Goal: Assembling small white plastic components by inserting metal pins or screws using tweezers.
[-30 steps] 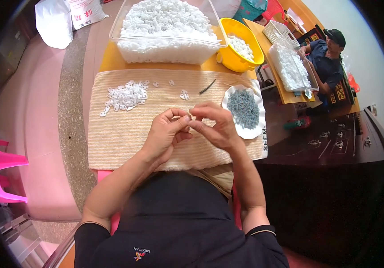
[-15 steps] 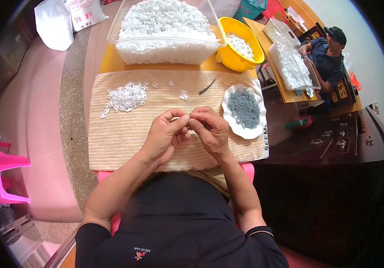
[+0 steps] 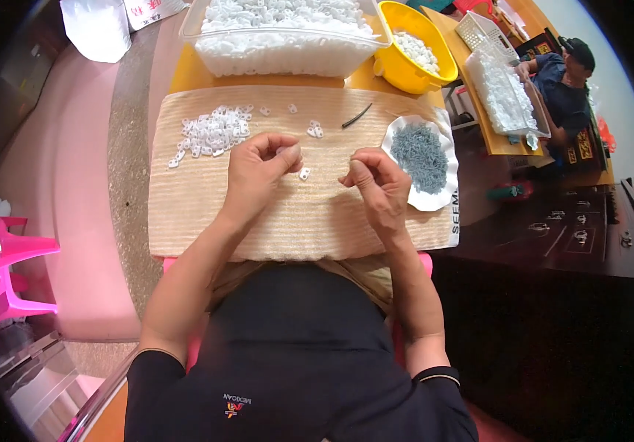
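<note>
Beige cloth (image 3: 272, 214) covers the surface in front of the person. On it the left hand (image 3: 258, 173) is curled shut, pinching a small white piece (image 3: 285, 151) at its fingertips; the right hand (image 3: 376, 184) is closed too, though what it grips is too small to tell. One white clip (image 3: 304, 174) lies between them. Farther off sit a clip pile (image 3: 214, 132), a plate (image 3: 446, 199) of grey bits, then a clear tub (image 3: 287, 55) and yellow bowl (image 3: 405, 74).

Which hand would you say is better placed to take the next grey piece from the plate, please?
Probably the right hand: it sits just beside the plate of grey pieces, while the left hand is farther off, pinching a white part.
</note>
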Motion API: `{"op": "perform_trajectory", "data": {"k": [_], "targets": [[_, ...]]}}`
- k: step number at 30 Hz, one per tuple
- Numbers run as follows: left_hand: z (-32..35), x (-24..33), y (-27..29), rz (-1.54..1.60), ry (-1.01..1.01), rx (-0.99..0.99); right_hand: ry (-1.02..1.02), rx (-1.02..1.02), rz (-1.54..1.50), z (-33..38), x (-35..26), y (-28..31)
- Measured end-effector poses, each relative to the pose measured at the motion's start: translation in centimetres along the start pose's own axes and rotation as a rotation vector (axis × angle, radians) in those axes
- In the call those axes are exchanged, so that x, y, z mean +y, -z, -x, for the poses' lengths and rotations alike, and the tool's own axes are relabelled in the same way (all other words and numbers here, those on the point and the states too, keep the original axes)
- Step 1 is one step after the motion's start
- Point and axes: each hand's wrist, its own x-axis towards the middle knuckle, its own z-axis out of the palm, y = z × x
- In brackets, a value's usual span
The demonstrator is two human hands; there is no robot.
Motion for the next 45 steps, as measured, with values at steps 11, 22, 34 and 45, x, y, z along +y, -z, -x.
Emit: {"op": "perform_trajectory", "data": {"k": [11,22,34,45], "targets": [[-0.4,-0.8,0.9,-0.698,-0.285,0.037,-0.013,-0.014,0.014,0.1,1.2,0.8],[-0.1,-0.5,0.7,-1.124,-0.705,-0.193,0.001,-0.036,0.082,0.3,2.4,1.3],[0.4,-0.3,0.2,-1.086,-0.715,-0.233,0.026,-0.081,0.140,0.5,2.6,1.0],[0.3,-0.3,0.5,-1.021,-0.685,-0.219,-0.031,-0.079,0.168,0.6,2.6,1.1]]}}
